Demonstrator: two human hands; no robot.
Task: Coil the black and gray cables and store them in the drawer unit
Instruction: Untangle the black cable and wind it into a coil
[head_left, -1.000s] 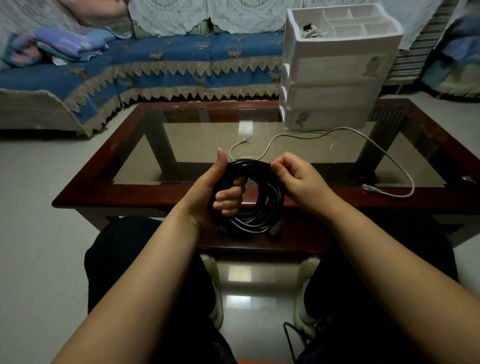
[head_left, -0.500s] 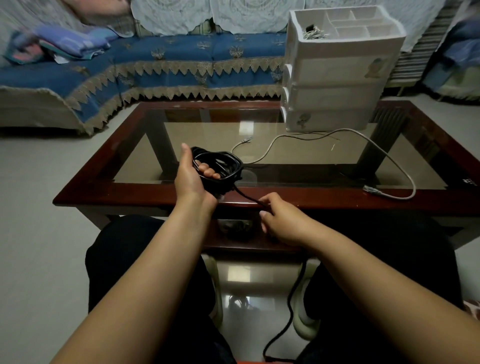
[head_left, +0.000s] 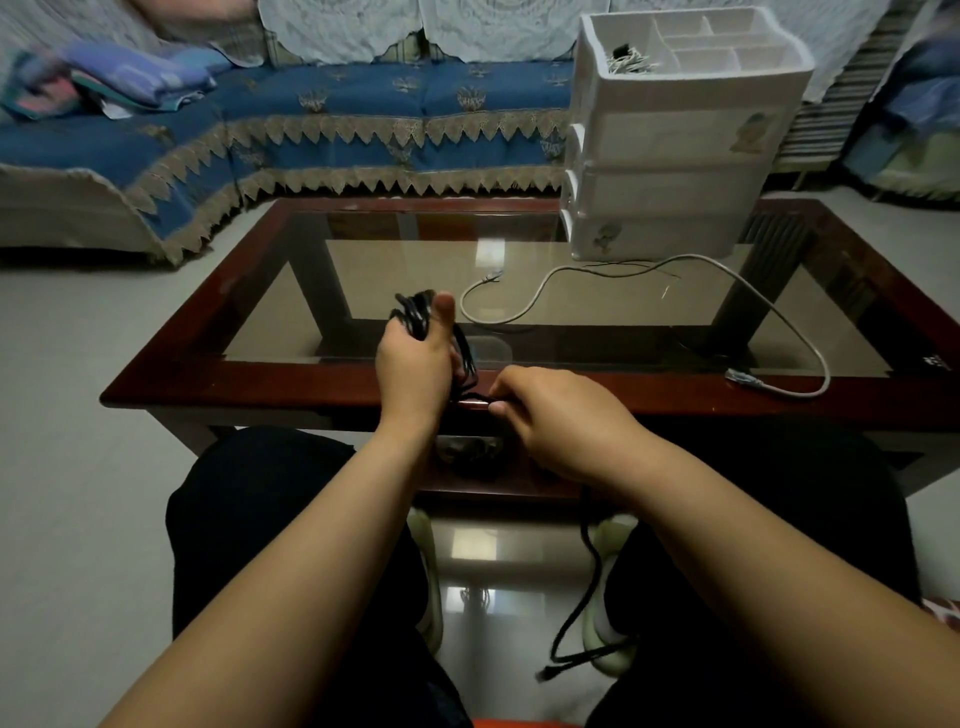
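Observation:
My left hand (head_left: 413, 364) grips the coiled part of the black cable (head_left: 415, 314) above the table's near edge, thumb up beside the loops. My right hand (head_left: 550, 410) pinches the cable's loose strand just right of the coil. The free tail hangs below my right wrist to the floor, ending in a plug (head_left: 548, 674). The gray cable (head_left: 540, 288) lies uncoiled on the glass top, its far end running to the right. The white drawer unit (head_left: 670, 171) stands at the table's back right, all drawers closed, its top tray open.
The glass-topped table with a dark red wooden frame (head_left: 260, 382) stands in front of my knees. A blue-covered sofa (head_left: 311, 119) runs behind it. A small bundle of light wires (head_left: 631, 62) lies in the drawer unit's top tray. Pale tiled floor surrounds the table.
The coil has turned on edge in my left hand and looks more tightly bunched. My right hand slid up the loose strand toward the coil, and the tail's plug now shows on the floor.

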